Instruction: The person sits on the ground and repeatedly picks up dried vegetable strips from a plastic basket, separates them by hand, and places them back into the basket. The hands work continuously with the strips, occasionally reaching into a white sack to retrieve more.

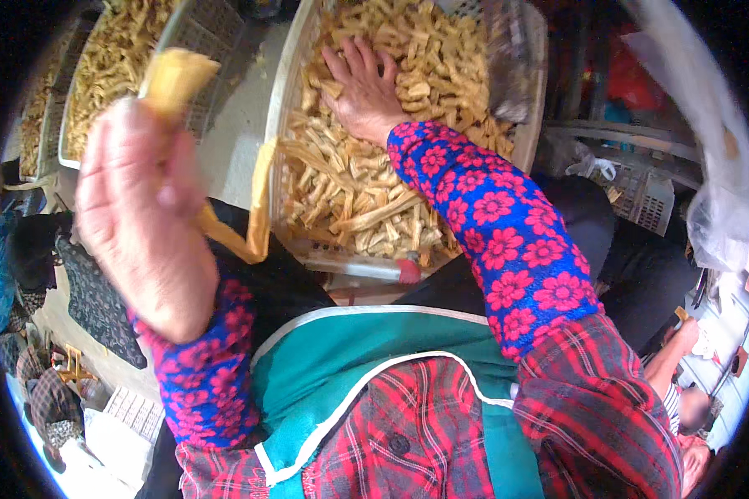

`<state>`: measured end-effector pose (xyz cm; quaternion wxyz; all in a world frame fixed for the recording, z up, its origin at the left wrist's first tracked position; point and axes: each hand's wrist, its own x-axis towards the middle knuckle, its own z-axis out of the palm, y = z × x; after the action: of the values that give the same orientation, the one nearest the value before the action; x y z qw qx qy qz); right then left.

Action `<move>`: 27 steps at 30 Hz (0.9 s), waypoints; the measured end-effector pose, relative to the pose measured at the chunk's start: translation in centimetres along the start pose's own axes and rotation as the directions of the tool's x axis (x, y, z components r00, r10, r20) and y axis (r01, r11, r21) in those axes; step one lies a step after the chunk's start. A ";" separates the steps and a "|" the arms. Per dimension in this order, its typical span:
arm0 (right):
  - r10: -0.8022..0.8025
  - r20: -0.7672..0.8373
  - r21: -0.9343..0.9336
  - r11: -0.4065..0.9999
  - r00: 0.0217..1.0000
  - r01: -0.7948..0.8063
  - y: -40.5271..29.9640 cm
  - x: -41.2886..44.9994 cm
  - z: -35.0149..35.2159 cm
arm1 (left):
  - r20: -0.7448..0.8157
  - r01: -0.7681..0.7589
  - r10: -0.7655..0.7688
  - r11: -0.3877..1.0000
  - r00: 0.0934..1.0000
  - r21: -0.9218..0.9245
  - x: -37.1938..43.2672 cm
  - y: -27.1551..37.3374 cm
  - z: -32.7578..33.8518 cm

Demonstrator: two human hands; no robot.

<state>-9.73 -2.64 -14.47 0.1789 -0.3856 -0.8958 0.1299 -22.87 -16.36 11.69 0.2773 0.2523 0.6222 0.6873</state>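
My left hand (146, 206) is raised at the left, blurred, its fingers closed on a bundle of yellowish dried strips (180, 81) that sticks out above them. A long folded strip (260, 206) hangs from below this hand towards the rim of the plastic crate (276, 93) in front of me. My right hand (365, 93) lies palm down on the many short dried pieces (374, 162) in that crate, with one piece by its thumb side; whether it grips that piece I cannot tell. A longer strip (377, 212) lies across the pieces nearer to me.
More crates of similar pieces (115, 68) stand at the upper left. A dark blurred thing (509, 62) lies along the crate's right side. A red-ended bar (374, 268) crosses at its near edge. Clear plastic sheeting (718, 218) hangs right. Other people (683, 337) sit at both sides.
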 end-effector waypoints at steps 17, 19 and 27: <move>0.645 0.338 -0.343 0.763 0.686 -0.548 3.4 -8.5 -10.9 | 0.420 0.016 0.076 0.977 0.904 -0.211 0.2 -2.5 0.5; 0.490 0.585 -0.379 0.870 0.646 -0.316 -1.7 -5.4 -17.5 | 0.406 -0.055 0.121 0.984 0.906 -0.169 0.1 -2.8 -0.4; -0.456 -0.458 -0.202 0.889 0.763 0.410 -14.2 -9.1 -29.5 | 0.729 0.023 0.117 0.984 0.675 -0.179 -5.5 -0.7 0.6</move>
<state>-0.66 -16.02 15.40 0.4093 -0.1959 -0.8892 -0.0579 -18.43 -19.74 10.99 0.5072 0.4985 0.3888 0.5858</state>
